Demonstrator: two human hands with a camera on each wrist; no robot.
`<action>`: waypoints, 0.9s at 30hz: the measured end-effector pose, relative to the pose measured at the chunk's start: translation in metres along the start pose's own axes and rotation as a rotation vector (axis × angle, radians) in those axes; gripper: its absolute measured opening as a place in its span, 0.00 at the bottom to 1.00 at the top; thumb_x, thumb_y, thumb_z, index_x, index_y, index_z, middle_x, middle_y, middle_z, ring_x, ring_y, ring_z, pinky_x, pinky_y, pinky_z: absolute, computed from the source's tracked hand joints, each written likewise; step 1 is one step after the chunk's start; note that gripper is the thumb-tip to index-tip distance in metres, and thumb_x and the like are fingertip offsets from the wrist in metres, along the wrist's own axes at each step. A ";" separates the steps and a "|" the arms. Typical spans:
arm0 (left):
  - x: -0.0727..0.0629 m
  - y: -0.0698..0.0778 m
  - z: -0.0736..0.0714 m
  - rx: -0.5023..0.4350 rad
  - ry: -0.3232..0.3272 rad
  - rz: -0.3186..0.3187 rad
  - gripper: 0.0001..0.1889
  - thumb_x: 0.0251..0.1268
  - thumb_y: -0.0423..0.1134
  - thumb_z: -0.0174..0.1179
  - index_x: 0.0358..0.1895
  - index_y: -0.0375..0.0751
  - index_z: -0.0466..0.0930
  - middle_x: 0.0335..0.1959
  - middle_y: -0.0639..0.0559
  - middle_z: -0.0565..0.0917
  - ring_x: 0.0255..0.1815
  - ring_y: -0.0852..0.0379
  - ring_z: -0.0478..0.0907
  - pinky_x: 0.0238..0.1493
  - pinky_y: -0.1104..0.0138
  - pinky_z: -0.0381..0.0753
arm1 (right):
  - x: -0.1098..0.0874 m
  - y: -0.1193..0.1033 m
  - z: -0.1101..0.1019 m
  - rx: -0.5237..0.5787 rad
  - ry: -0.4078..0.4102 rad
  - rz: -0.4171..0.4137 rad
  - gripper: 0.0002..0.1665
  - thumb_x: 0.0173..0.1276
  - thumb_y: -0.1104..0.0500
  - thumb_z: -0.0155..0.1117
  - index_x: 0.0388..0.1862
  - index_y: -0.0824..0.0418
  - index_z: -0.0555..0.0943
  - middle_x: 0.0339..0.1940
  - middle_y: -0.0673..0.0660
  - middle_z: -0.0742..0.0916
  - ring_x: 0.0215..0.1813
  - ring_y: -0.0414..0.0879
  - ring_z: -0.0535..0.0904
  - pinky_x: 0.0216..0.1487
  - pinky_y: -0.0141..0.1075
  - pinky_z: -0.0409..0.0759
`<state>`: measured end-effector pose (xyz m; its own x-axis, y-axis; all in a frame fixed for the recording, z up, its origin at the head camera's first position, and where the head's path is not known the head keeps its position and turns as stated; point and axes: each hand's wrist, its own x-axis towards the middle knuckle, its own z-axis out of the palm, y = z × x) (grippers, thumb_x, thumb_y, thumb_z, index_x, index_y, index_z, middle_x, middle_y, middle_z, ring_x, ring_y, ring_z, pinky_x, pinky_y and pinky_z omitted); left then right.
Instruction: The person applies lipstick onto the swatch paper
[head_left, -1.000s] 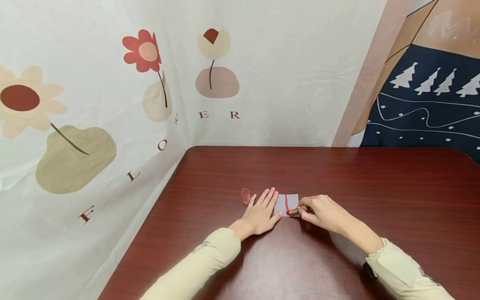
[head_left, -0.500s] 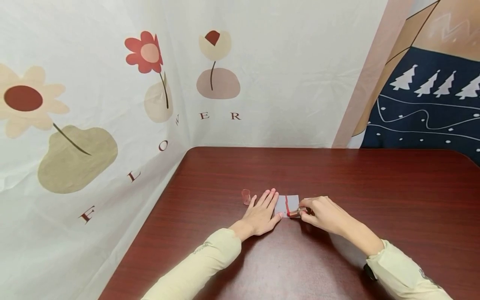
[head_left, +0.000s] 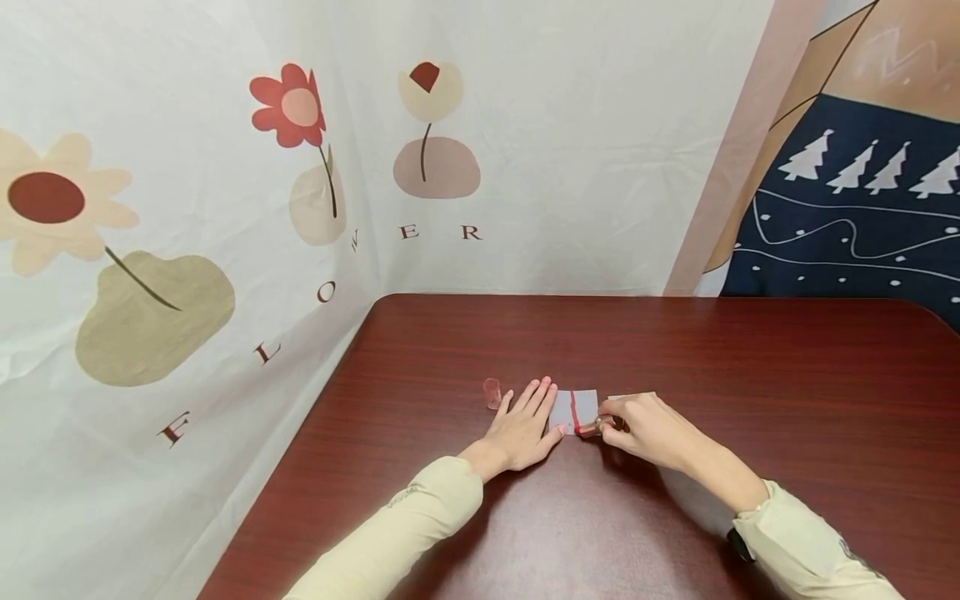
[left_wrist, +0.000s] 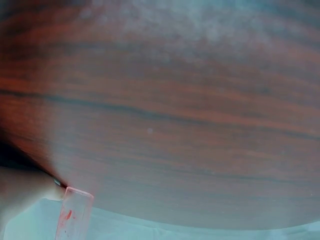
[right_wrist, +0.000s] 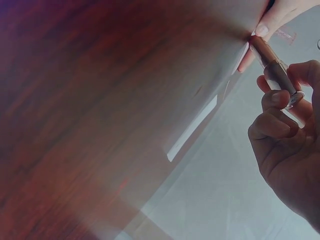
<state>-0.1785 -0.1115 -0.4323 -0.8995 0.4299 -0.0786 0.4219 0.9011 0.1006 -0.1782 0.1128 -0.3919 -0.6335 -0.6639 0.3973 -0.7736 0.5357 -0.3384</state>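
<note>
A small white paper (head_left: pixel 561 410) lies on the table with a red streak (head_left: pixel 574 408) running down it. My left hand (head_left: pixel 517 429) lies flat with fingers spread, its thumb and index side touching the paper's left edge. My right hand (head_left: pixel 641 425) pinches a lipstick (right_wrist: pixel 275 70) by its base. In the head view the lipstick's red tip meets the near end of the streak. Left of my left hand lies a clear pinkish lipstick cap (head_left: pixel 492 393); the left wrist view shows this cap (left_wrist: pixel 74 215) with a red smear inside, close to a finger.
A pale flat piece (head_left: pixel 633 395), perhaps another paper, lies partly hidden behind my right hand. The dark red wooden table (head_left: pixel 480 333) reaches back to a white printed curtain (head_left: pixel 562 167), which also runs along its left side.
The lipstick in my right hand has shifted slightly toward the paper's near edge, at the lower end of the red streak. My left hand stays in place, and the camera view shifts a little.
</note>
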 end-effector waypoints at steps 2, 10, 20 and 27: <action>0.000 0.000 -0.001 -0.001 -0.002 0.003 0.35 0.72 0.59 0.31 0.75 0.44 0.43 0.75 0.52 0.43 0.74 0.57 0.36 0.69 0.52 0.40 | -0.001 0.000 0.000 -0.004 0.008 -0.007 0.05 0.55 0.64 0.60 0.27 0.55 0.81 0.21 0.39 0.77 0.19 0.30 0.63 0.20 0.25 0.64; -0.002 0.003 -0.005 -0.002 -0.003 -0.005 0.35 0.72 0.59 0.32 0.75 0.44 0.43 0.75 0.53 0.43 0.74 0.58 0.37 0.69 0.52 0.41 | -0.001 -0.001 0.000 -0.014 0.023 -0.026 0.06 0.54 0.65 0.60 0.25 0.54 0.80 0.20 0.39 0.75 0.19 0.30 0.64 0.20 0.25 0.65; -0.001 0.000 0.000 -0.028 -0.005 0.010 0.35 0.71 0.61 0.29 0.75 0.46 0.40 0.75 0.54 0.40 0.74 0.58 0.34 0.69 0.52 0.39 | -0.009 -0.004 -0.012 0.022 0.002 0.118 0.04 0.58 0.63 0.58 0.29 0.55 0.79 0.21 0.39 0.76 0.21 0.32 0.66 0.23 0.28 0.67; -0.003 -0.001 -0.003 -0.058 -0.008 0.037 0.34 0.73 0.58 0.30 0.75 0.42 0.41 0.75 0.50 0.42 0.74 0.55 0.36 0.68 0.50 0.39 | -0.024 -0.003 -0.036 0.000 0.019 0.206 0.03 0.61 0.62 0.59 0.30 0.55 0.79 0.16 0.39 0.72 0.19 0.32 0.63 0.20 0.28 0.64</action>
<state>-0.1767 -0.1139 -0.4297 -0.8824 0.4635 -0.0811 0.4473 0.8798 0.1607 -0.1613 0.1459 -0.3700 -0.7787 -0.5300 0.3359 -0.6274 0.6592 -0.4145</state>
